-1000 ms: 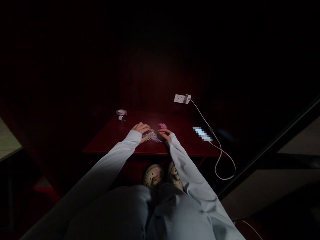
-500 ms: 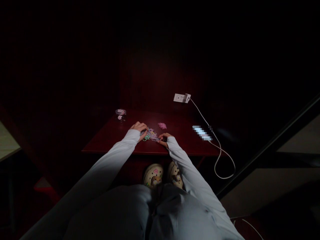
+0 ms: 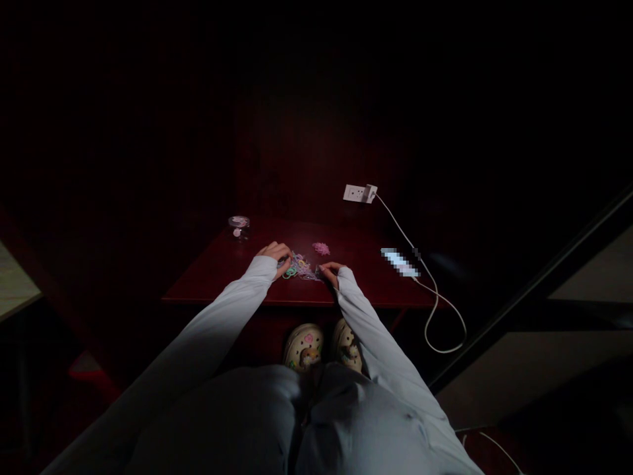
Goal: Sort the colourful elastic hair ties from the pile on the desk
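Red table [image 3: 210,274], tangled pile [image 3: 302,267] (phone [image 3: 399,262] rightward)

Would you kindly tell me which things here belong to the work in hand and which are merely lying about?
In the work:
multicoloured pile, between the left hand and right hand
pink pile, probably, just beyond it

Apparently lying about:
pixelated device
white cable
clear container, though its role is uncertain

Multicoloured pile [image 3: 303,267], details too small.
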Motion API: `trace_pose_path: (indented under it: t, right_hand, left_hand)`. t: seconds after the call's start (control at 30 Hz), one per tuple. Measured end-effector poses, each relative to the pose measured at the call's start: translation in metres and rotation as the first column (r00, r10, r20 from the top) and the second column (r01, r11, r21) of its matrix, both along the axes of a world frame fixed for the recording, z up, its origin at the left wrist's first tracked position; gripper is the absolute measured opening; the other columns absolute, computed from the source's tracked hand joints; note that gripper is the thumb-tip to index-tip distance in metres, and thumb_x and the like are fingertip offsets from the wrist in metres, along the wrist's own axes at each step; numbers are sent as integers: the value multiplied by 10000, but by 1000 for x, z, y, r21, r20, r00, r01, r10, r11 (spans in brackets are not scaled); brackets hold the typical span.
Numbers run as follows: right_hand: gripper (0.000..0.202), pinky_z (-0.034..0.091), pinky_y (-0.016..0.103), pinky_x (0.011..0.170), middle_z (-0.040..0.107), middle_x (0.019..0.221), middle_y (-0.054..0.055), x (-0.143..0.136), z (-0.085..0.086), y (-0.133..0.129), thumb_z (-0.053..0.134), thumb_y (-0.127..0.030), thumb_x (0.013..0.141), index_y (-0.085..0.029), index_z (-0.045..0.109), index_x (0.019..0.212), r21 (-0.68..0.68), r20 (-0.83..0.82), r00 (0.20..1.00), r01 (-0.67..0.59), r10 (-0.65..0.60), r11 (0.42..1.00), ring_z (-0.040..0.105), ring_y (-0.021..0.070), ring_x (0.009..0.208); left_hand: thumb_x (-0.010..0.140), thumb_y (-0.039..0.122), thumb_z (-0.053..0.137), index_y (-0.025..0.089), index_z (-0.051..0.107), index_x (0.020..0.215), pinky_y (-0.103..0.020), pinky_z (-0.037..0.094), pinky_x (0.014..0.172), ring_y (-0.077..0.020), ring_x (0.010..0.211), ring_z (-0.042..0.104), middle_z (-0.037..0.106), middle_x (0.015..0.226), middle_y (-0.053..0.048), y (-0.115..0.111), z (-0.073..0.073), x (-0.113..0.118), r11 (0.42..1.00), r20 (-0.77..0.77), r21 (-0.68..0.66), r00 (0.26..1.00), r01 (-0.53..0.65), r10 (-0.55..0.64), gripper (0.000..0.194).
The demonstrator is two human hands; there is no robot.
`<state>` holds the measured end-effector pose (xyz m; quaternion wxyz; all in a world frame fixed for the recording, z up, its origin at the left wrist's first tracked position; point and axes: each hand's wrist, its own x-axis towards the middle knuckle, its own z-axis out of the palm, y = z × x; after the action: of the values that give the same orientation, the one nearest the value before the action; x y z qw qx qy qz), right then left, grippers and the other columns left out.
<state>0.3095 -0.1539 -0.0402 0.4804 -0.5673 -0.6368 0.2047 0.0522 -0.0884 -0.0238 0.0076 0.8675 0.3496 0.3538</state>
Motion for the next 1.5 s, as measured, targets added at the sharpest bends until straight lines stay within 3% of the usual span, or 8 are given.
trace_pose_path:
  t: [0.23,0.5,0.83,1.1,1.2,1.33,1.43,1.5]
  right_hand:
    - [309,545,321,803,792,905,77,-3,-4,3,763,-490,829,-200,840,903,45,84,996,-21,17,999,703,219,845]
    - [301,525,317,805,726,858,62,-6,0,1,881,-466,758,-206,854,909,66,221,974,-58,42,996,651,196,803]
    - [280,451,260,633,694,679,26,-11,3,10,790,-449,785,-169,796,780,-1,76,995,-57,57,998,596,156,651]
    - [362,518,307,668,761,743,70,-16,5,14,759,-518,818,-164,828,835,19,-20,1000,19,-19,1000,669,205,706]
    - [397,565,345,746,794,801,85,-17,5,14,756,-555,845,-169,847,867,17,2,1000,22,-22,1000,722,242,786]
    - [402,583,432,977,825,1019,118,-8,8,10,713,-573,909,-207,869,966,45,123,990,-70,64,997,755,291,1017]
    - [420,488,521,1169,767,1305,107,9,13,0,720,-565,919,-291,827,1219,47,234,963,-150,136,988,682,324,1264]
    - [593,421,564,1233,665,1492,83,19,14,-8,747,-600,898,-358,700,1438,27,312,937,-172,155,985,572,356,1418]
  left_hand:
    - [974,267,551,239,750,1025,-365,509,933,-243,1051,642,760,1138,-56,2,-1,1,1000,-7,12,1000,18,-18,207]
    - [980,263,531,242,738,1023,-358,519,930,-234,1037,641,755,1128,-52,1,-1,1,1000,-16,14,1000,25,-25,212]
    - [956,264,587,247,744,1024,-340,525,908,-228,1023,645,755,1104,-48,13,-8,6,1000,-38,20,999,3,-2,172]
    - [963,293,587,244,740,1051,-357,529,905,-241,1036,650,757,1128,-57,6,-2,9,1000,-83,14,997,6,-5,183]
    - [964,327,610,242,739,1044,-348,525,889,-238,1023,649,759,1114,-56,4,-1,10,1000,-76,27,997,12,-10,173]
    - [976,356,613,246,733,1021,-339,517,881,-229,1002,644,758,1087,-48,6,-5,9,999,-28,50,1000,1,0,169]
    - [995,364,586,246,728,1032,-338,516,871,-227,1001,643,756,1085,-46,10,-6,7,999,-15,45,1000,-7,8,188]
    - [998,367,585,247,730,1040,-340,517,867,-230,1005,646,755,1092,-47,10,-6,6,1000,-28,31,1000,-2,3,193]
